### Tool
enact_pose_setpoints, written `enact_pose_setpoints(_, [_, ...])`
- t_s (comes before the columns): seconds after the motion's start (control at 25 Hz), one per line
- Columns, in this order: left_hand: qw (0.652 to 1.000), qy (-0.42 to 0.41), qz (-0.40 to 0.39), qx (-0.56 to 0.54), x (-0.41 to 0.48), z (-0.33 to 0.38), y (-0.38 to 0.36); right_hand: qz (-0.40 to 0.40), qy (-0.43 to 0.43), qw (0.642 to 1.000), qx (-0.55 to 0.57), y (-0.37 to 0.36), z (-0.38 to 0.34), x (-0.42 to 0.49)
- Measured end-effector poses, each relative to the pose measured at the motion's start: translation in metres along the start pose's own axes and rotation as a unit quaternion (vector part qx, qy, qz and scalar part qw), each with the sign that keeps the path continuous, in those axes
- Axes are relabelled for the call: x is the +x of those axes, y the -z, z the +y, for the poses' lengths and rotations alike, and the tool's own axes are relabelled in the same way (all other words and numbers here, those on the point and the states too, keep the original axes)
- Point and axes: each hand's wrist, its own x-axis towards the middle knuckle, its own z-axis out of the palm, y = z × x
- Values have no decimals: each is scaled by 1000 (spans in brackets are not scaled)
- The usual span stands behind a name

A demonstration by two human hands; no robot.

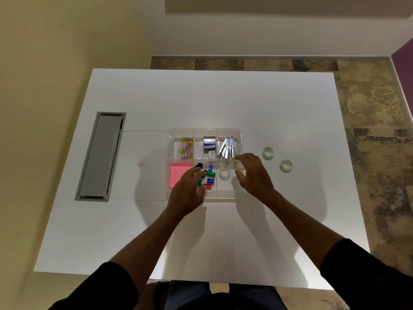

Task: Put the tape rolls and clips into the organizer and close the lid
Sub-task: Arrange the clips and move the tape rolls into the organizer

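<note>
**Two tape rolls out, one in the box**

Two tape rolls (268, 153) (286, 165) sit on the bench (223, 97), right of the clear organizer (240, 133). Another roll (224, 173) lies inside, beside coloured clips (210, 175). Left hand (187, 193) hovers over the clips, grip loosely spread; right hand (254, 173) grip spread too. Lid (143, 164) lies open, flat, leftward.

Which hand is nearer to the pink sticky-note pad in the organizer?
Left. The left hand hovers over the clips compartment, overlapping the pink sticky-note pad's near right corner. The right hand is farther right, over the tape compartment at the organizer's right end.
</note>
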Motion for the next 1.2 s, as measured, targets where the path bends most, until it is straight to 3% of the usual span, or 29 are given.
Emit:
enact_pose_setpoints(0.24, [1000, -1, -5, 3, -4, -5, -4, -101, 20, 993, -58, -24, -23, 6])
enact_pose_setpoints(0.44, [1000, 9, -12, -7, -7, -9, -5, -139, 34, 982, -119, -33, -29, 10])
enact_pose_setpoints(0.72, [1000, 3, -11, -18, -5, -6, -5, -89, 37, 994, -59, -18, -18, 8])
enact_pose_setpoints(0.88, [1000, -7, -9, -15, -1, -4, -7, -3, 24, 1000, -18, 4, 3, 3])
enact_pose_setpoints(1.04, [1000, -13, -14, -16, 4, 2, -11, 44, -51, 998, -11, 26, 39, 0])
enact_pose_setpoints(1.2, [1000, -17, -14, -8, 8, 9, -14, 40, -144, 987, -58, 43, 74, -3])
